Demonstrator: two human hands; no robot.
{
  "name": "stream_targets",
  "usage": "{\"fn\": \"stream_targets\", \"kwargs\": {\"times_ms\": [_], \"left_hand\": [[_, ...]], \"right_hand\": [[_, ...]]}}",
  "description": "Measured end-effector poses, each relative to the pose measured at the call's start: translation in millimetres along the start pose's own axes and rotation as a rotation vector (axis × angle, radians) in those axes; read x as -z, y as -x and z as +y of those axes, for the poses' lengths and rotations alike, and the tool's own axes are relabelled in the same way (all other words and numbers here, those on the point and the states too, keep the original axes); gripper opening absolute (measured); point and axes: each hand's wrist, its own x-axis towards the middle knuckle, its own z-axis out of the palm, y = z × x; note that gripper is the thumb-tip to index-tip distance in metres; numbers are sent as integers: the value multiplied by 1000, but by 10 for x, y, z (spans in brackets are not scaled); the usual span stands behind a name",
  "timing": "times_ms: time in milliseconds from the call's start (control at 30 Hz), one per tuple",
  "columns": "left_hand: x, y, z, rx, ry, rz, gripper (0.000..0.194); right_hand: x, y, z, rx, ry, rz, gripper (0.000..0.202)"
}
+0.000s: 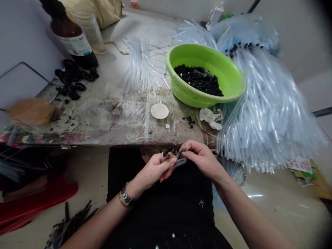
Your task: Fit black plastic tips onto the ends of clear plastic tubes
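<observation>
My left hand [158, 166] is closed around a few clear plastic tubes [179, 163], some with small black fittings [165, 152] on their ends. Against it, my right hand [198, 155] pinches a small black piece [182, 151] at the tube ends with thumb and forefinger. Both hands are over my lap, just below the table's front edge. Beyond them on the table stands a green basin [178, 84] with many small black fittings [201, 82] inside.
Large bundles of clear tubes [269, 114] hang over the table's right side. More clear tubes [138, 67] lie behind a small white dish [159, 111]. At the left are a brown bottle [74, 39], black rings [71, 77] and a tan round block [32, 110].
</observation>
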Motion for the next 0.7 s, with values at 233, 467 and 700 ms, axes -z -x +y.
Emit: {"fn": "stream_targets", "kwargs": {"times_ms": [233, 467, 700], "left_hand": [[-6, 10, -9, 2, -71, 16, 32], [-15, 13, 7, -1, -133, 13, 33], [9, 37, 83, -28, -206, -25, 36]], "right_hand": [[-28, 92, -11, 54, 97, 46, 9], [-145, 144, 60, 94, -19, 189, 11], [-96, 162, 85, 15, 7, 75, 9]]}}
